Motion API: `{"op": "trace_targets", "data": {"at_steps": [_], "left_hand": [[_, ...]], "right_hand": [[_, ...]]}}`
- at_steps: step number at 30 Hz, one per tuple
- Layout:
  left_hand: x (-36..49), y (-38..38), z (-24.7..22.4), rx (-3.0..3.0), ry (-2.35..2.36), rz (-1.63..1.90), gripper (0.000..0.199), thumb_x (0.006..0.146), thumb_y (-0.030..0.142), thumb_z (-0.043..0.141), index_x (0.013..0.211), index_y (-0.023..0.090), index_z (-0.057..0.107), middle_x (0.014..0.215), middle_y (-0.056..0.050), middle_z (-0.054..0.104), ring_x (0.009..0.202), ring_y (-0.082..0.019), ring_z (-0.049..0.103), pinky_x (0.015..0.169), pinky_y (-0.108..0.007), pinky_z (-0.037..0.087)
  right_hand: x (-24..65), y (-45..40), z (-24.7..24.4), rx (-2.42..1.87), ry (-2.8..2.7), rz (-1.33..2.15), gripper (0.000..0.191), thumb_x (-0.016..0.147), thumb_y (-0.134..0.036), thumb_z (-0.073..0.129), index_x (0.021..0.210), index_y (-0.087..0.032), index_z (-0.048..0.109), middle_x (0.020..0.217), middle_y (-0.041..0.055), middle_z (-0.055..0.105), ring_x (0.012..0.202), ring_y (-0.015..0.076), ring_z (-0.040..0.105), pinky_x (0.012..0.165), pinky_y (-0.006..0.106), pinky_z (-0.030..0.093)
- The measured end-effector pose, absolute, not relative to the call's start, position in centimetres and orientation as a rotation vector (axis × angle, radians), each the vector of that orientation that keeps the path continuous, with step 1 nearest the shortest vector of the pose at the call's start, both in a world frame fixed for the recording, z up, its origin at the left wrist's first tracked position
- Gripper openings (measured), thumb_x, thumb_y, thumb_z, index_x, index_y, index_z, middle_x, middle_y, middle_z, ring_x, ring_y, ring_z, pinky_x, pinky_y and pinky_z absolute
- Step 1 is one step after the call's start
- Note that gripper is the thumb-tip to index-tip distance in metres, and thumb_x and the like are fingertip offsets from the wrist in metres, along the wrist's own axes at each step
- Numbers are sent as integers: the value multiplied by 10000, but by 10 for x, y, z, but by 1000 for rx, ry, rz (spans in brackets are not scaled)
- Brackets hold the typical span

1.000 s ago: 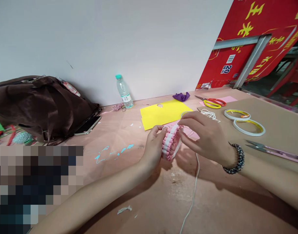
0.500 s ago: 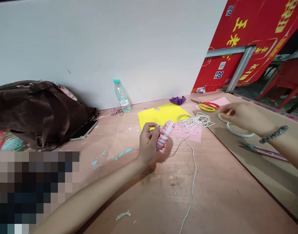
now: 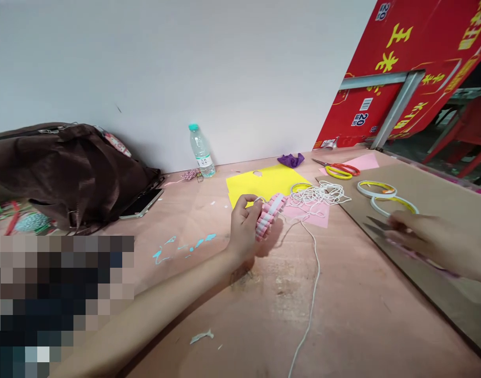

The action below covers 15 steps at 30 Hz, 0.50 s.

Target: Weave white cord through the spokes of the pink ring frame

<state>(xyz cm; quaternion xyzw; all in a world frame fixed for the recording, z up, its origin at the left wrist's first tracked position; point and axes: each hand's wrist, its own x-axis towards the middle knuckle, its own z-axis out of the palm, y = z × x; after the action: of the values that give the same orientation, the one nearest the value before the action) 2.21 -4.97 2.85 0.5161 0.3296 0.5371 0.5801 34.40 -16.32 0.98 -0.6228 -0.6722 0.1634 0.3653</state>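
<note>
My left hand (image 3: 244, 227) grips a pleated pink paper piece with white bands (image 3: 270, 216), and its far side is hidden by my fingers. A white string (image 3: 314, 273) runs from that piece down across the table and joins a loose string tangle (image 3: 319, 194) lying on a pink paper sheet (image 3: 307, 212). My right hand (image 3: 425, 240), blurred, lies over a pair of long-bladed shears (image 3: 376, 226) on a brown cardboard sheet (image 3: 448, 199). Its fingers reach the shears, but I cannot tell whether they hold them.
A yellow card (image 3: 259, 184), red-handled scissors (image 3: 340, 170), tape rolls (image 3: 376, 189), a purple cloth (image 3: 290, 160) and a water bottle (image 3: 201, 151) stand on the pink table (image 3: 193, 283). A brown bag (image 3: 63, 173) and a phone (image 3: 142, 203) lie left.
My right hand has let go of the pleated piece and moved right, past the tape rolls, down to the shears. My left hand keeps the piece. The string now lies gathered in a tangle.
</note>
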Motion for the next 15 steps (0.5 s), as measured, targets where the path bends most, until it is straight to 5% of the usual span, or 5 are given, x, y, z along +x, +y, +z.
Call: {"op": "trace_targets", "data": {"at_steps": [6,15], "left_hand": [[24,-56,34,1144,844,1305,239,756,377,637,801,195,490,604,60,529,461,-63,491,431,-159,391],[25,-62,30,1142,905,1202,227,781,389,617,850,192,527,647,47,536,485,-53,472,486,-164,404]], "right_hand": [[216,-154,57,-1367,-1506,1157,246,929,-438,443,832,-215,407,628,-16,585,422,104,533,330,182,356],[190,-143,59,-1304,-1396,1025,230,876,-408,537,828,-209,433,536,-73,485,372,61,413,314,161,246]]}}
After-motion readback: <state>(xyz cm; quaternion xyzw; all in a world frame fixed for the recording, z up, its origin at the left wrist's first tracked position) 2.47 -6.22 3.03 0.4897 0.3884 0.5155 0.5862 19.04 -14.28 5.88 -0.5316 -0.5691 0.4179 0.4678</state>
